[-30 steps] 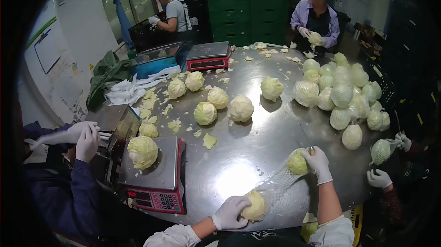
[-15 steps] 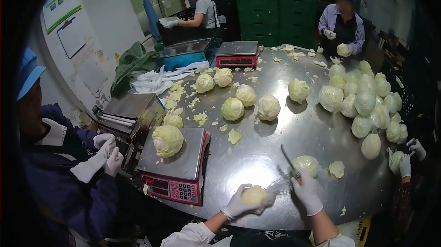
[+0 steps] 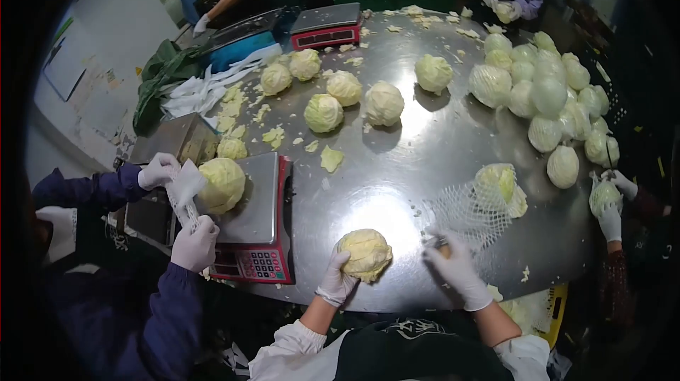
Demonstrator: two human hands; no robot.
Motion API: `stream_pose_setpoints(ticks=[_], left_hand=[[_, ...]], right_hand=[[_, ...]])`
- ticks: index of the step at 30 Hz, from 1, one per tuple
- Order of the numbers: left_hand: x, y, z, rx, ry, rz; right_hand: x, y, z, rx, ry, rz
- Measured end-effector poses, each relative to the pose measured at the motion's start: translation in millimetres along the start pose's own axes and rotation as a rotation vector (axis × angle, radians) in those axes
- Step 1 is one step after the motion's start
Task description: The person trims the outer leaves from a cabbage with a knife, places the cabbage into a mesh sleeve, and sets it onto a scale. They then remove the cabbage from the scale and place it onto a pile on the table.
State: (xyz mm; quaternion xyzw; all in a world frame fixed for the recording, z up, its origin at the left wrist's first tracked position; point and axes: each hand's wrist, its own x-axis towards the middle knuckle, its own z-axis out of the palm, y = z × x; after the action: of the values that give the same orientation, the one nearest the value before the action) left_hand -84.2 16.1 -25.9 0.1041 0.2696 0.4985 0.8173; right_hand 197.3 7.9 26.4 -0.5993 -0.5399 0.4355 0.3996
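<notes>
A pale cabbage (image 3: 365,255) rests against the fingers and thumb of my gloved left hand (image 3: 338,278), near the front edge of the steel table. My gloved right hand (image 3: 457,267) is closed around a knife (image 3: 444,250), of which only a blurred part of the handle shows. Just beyond my right hand lies a white foam net (image 3: 471,218), spread partly over another cabbage (image 3: 498,184). A loose leaf (image 3: 331,159) lies farther left on the metal.
Left, a co-worker holds a net (image 3: 185,193) by a cabbage (image 3: 222,186) on a red scale (image 3: 263,260). Several cabbages (image 3: 384,104) stand mid-table. Wrapped cabbages (image 3: 549,96) are piled right, near another person's hands (image 3: 609,218). A second scale (image 3: 326,26) stands behind.
The view has tilted down. The cabbage at my left hand now shows its leafy side. The net now lies spread beyond my right hand. The left co-worker has brought a net to the scale's cabbage.
</notes>
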Motion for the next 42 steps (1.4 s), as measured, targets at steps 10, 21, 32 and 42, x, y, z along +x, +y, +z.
stream_pose_setpoints(ticks=[10, 21, 32, 42], left_hand=[[-1.0, -30.9, 34.2, 1.327, -0.013, 0.415], [8.3, -48.3, 15.6, 1.231, 0.288, 0.563], [5.4, -42.7, 2.3, 1.075, 0.303, 0.588], [-50.5, 11.4, -21.6, 1.095, 0.317, 0.387]], right_hand=[[-53.0, 74.7, 51.3, 0.056, -0.259, 0.272], [-62.6, 41.3, 43.3, 0.02, -0.352, 0.236], [-12.3, 45.2, 69.6, -0.228, -0.418, 0.294], [-25.3, 70.7, 78.6, 0.051, -0.443, 0.207]])
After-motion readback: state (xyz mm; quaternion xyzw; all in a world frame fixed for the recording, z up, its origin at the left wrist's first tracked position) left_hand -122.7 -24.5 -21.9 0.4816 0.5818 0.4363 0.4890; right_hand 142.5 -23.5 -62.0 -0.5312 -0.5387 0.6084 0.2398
